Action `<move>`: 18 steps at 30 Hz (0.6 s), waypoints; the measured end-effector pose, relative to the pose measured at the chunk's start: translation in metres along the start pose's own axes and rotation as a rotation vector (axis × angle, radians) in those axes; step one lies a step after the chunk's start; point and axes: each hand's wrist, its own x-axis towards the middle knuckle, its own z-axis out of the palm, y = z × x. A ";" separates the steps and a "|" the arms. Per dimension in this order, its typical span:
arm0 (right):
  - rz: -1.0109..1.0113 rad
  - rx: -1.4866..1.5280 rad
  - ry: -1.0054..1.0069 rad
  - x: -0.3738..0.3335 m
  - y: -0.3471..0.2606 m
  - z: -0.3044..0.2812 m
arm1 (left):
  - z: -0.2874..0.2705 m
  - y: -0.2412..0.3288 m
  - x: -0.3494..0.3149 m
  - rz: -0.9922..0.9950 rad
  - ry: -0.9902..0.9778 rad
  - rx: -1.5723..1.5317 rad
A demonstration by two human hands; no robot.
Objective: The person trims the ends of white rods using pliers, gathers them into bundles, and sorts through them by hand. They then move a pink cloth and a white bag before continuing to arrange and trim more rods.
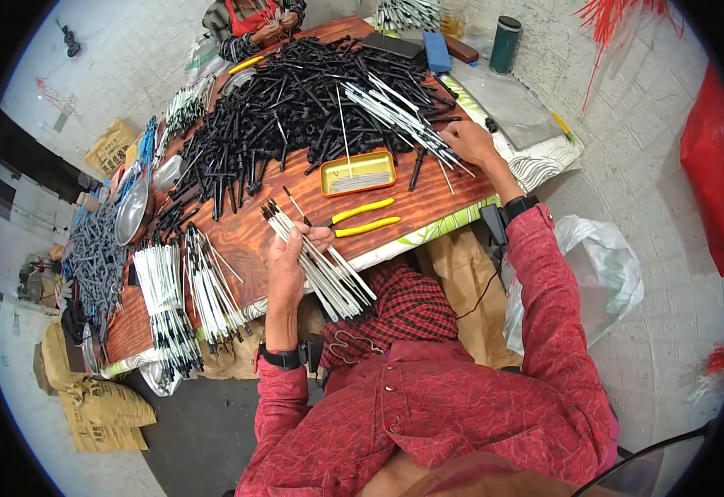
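Note:
My left hand (289, 255) is closed around a bundle of thin white rods (329, 286) with dark tips, held over the table's front edge. One rod with a dark end sticks out apart from the others. At the right side of the table, my right hand (471, 142) has its fingers bent together against a loose bunch of white rods (399, 116); what it pinches is hidden. That bunch lies on a large heap of black plastic stems (296, 99). Between my hands are a yellow tin (323, 184) holding thin metal pins and yellow-handled pliers (366, 217).
Tied bundles of white rods (161, 290) hang over the table's left front edge. Beside them are a metal bowl (134, 213) and grey parts (97, 257). A dark green flask (505, 45) stands at the back right. Across the table sits another person (254, 25), hands together.

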 end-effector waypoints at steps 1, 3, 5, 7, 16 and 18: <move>-0.011 0.035 -0.010 0.002 0.001 0.000 | 0.000 0.000 0.000 -0.009 0.008 0.001; -0.005 0.170 0.044 0.005 0.002 0.002 | 0.000 0.000 0.002 -0.013 0.014 0.001; 0.010 0.444 0.140 0.005 -0.001 0.002 | -0.002 0.000 0.003 -0.018 0.028 0.003; 0.048 0.654 0.087 0.005 -0.005 -0.002 | -0.002 0.000 0.002 -0.016 0.041 0.002; 0.099 1.300 -0.041 -0.006 -0.045 -0.027 | -0.009 -0.001 0.004 0.023 0.035 -0.042; 0.148 1.385 -0.030 -0.017 -0.052 -0.040 | -0.008 -0.004 0.001 0.013 0.022 -0.047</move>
